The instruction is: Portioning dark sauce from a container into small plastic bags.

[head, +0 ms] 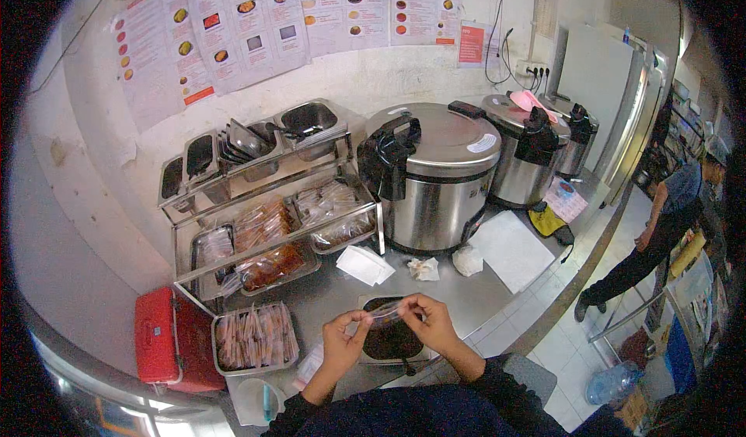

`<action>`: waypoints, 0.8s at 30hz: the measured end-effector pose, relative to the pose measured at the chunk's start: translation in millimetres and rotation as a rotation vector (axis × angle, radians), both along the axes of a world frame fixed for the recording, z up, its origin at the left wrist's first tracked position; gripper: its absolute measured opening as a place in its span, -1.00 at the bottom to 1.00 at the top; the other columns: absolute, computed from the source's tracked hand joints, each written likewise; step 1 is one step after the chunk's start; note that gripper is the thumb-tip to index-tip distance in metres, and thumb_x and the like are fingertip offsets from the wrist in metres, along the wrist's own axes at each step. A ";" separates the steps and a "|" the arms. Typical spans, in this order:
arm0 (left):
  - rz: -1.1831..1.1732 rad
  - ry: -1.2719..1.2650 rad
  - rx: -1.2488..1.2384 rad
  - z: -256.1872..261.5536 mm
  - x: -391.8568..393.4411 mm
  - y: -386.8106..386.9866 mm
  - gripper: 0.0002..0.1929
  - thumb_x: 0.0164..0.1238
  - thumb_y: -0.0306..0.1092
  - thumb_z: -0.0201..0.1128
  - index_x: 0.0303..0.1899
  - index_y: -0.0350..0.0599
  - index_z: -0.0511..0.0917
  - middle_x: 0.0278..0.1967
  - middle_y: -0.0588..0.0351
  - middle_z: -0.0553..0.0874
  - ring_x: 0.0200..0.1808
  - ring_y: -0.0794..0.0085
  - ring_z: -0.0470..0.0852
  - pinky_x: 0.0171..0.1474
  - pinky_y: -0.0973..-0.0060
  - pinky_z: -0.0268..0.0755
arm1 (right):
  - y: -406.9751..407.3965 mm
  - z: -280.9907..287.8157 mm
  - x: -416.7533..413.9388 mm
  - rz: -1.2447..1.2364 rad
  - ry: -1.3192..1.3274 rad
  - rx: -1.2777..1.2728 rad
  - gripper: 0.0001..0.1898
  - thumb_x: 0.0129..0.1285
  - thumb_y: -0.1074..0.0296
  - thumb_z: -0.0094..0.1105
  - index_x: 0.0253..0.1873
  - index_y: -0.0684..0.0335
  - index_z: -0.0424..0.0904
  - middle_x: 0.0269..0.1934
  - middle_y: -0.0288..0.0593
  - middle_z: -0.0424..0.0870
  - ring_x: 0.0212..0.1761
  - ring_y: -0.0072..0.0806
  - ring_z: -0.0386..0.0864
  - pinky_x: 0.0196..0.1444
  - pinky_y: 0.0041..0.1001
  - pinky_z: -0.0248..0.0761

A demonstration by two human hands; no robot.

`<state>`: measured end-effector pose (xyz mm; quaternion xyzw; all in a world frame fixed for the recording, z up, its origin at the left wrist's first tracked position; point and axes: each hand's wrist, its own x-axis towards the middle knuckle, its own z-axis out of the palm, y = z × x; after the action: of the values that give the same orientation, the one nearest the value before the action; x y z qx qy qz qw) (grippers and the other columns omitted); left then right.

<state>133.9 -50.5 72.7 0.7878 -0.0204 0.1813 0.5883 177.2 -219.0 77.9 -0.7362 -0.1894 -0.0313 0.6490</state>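
A small clear plastic bag [384, 309] is stretched between my two hands. My left hand [344, 341] pinches one end of it between thumb and fingertips, and my right hand [430, 323] pinches the other. Directly beneath sits a metal pan [393, 344] of dark brown sauce, partly covered by the hands and bag. A dark handle [410, 368] pokes out at its near rim. To the left of my left hand stands a metal tray [256, 370] packed with filled plastic sachets [256, 335]. A stack of flat plastic bags [312, 364] lies beside my left wrist.
A metal rack [280, 242] holds trays of bagged food and steel pans. Large rice cookers [431, 198] line the wall. Crumpled tissues [423, 269] and a white board [513, 250] lie on the steel table [326, 294]. A red cool box [157, 338] stands left; a person [658, 221] walks at right.
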 end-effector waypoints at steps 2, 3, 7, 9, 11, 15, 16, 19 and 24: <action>0.011 -0.071 0.034 7.8 -2.5 -2.2 -0.86 0.12 -0.41 0.17 -0.40 -0.31 0.53 -0.48 0.09 0.62 -0.44 0.56 0.54 -0.32 0.62 0.38 | 1.0 4.1 -2.2 0.037 -0.004 -0.012 -0.87 0.07 0.39 0.13 -0.34 0.34 0.51 -0.42 -0.13 0.57 -0.35 -0.47 0.53 -0.27 -0.54 0.36; 0.015 -0.072 0.034 6.0 -2.7 -1.6 -0.86 0.12 -0.41 0.17 -0.40 -0.31 0.53 -0.48 0.09 0.62 -0.44 0.56 0.54 -0.32 0.62 0.38 | 2.0 5.6 -3.3 0.036 -0.056 -0.058 -0.87 0.07 0.40 0.13 -0.34 0.34 0.51 -0.41 -0.12 0.57 -0.35 -0.46 0.53 -0.26 -0.54 0.36; -0.083 -0.025 -0.151 -7.8 -2.6 2.0 -0.89 0.13 -0.43 0.15 -0.37 -0.29 0.50 -0.46 0.15 0.59 -0.43 0.57 0.52 -0.32 0.63 0.37 | 3.6 13.6 -6.8 0.031 -0.127 -0.125 -0.88 0.05 0.41 0.13 -0.34 0.33 0.52 -0.41 -0.10 0.57 -0.35 -0.41 0.54 -0.25 -0.51 0.36; -0.145 0.034 -0.230 -6.9 -4.0 2.4 -0.89 0.13 -0.44 0.15 -0.36 -0.29 0.49 -0.44 0.17 0.58 -0.41 0.58 0.52 -0.30 0.64 0.36 | 4.2 11.2 -5.5 0.033 -0.116 -0.127 -0.88 0.05 0.41 0.13 -0.35 0.33 0.52 -0.41 -0.10 0.57 -0.35 -0.40 0.54 -0.25 -0.51 0.36; -0.129 -0.008 -0.180 1.1 -5.9 -0.3 -0.88 0.12 -0.45 0.16 -0.32 -0.28 0.50 -0.44 0.19 0.58 -0.40 0.60 0.50 -0.29 0.66 0.34 | 4.5 9.8 -5.1 0.033 -0.104 -0.130 -0.89 0.04 0.42 0.12 -0.35 0.32 0.52 -0.41 -0.09 0.57 -0.35 -0.40 0.54 -0.25 -0.50 0.36; -0.097 -0.051 -0.336 1.4 -9.6 -3.0 -0.88 0.11 -0.45 0.17 -0.32 -0.28 0.51 -0.45 0.19 0.57 -0.40 0.60 0.49 -0.30 0.67 0.33 | 11.1 11.6 -5.9 0.066 -0.080 -0.164 -0.89 0.04 0.42 0.11 -0.34 0.32 0.52 -0.40 -0.10 0.57 -0.33 -0.37 0.54 -0.24 -0.49 0.36; -0.082 -0.027 -0.219 -2.7 -10.2 1.9 -0.88 0.11 -0.45 0.18 -0.32 -0.27 0.52 -0.46 0.19 0.58 -0.41 0.60 0.49 -0.30 0.67 0.32 | 13.0 12.3 -6.4 0.094 -0.098 -0.179 -0.88 0.04 0.42 0.11 -0.33 0.32 0.52 -0.39 -0.10 0.57 -0.32 -0.36 0.54 -0.24 -0.49 0.36; -0.047 0.037 -0.147 -0.8 -15.2 8.0 -0.89 0.10 -0.45 0.18 -0.35 -0.27 0.53 -0.47 0.17 0.58 -0.40 0.60 0.50 -0.30 0.67 0.32 | 19.7 15.9 -7.2 0.147 -0.141 -0.204 -0.88 0.04 0.40 0.11 -0.33 0.30 0.52 -0.38 -0.11 0.57 -0.31 -0.33 0.54 -0.23 -0.48 0.37; -0.038 0.010 -0.147 -3.2 -18.8 11.7 -0.90 0.10 -0.45 0.18 -0.38 -0.27 0.53 -0.48 0.15 0.59 -0.40 0.61 0.50 -0.31 0.66 0.33 | 27.6 18.6 -8.0 0.213 -0.175 -0.270 -0.88 0.02 0.37 0.14 -0.35 0.27 0.51 -0.38 -0.12 0.56 -0.32 -0.28 0.53 -0.24 -0.43 0.34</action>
<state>115.1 -38.8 69.5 0.7428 -0.0190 0.1670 0.6481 169.2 -191.4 96.5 -0.7869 -0.3244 -0.0004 0.5249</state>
